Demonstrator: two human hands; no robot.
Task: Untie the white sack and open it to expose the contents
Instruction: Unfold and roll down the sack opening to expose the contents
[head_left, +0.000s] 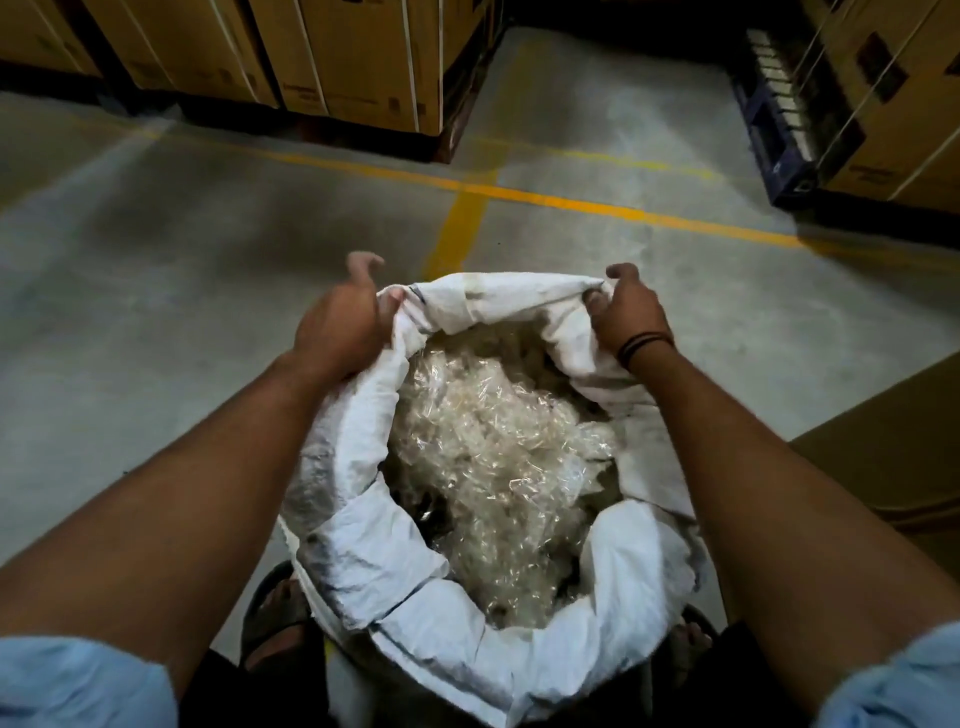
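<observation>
The sack (415, 649) stands on the floor (156, 260) directly before the person, between their two feet, its mouth rolled down and wide, with crumpled plastic film (498, 467) inside. The left hand (340, 325) takes grip of the far left rim and the right hand (626, 312) the far right rim. Beyond, floor lines (519, 195) cross, with stacked boxes (337, 57) behind left and more boxes (893, 104) right.

White sack (395, 561), smudged grey; clear, glinting plastic wrap (498, 457) inside; yellow floor lines (571, 200); brown cartons (353, 57); black wristband (644, 345).
</observation>
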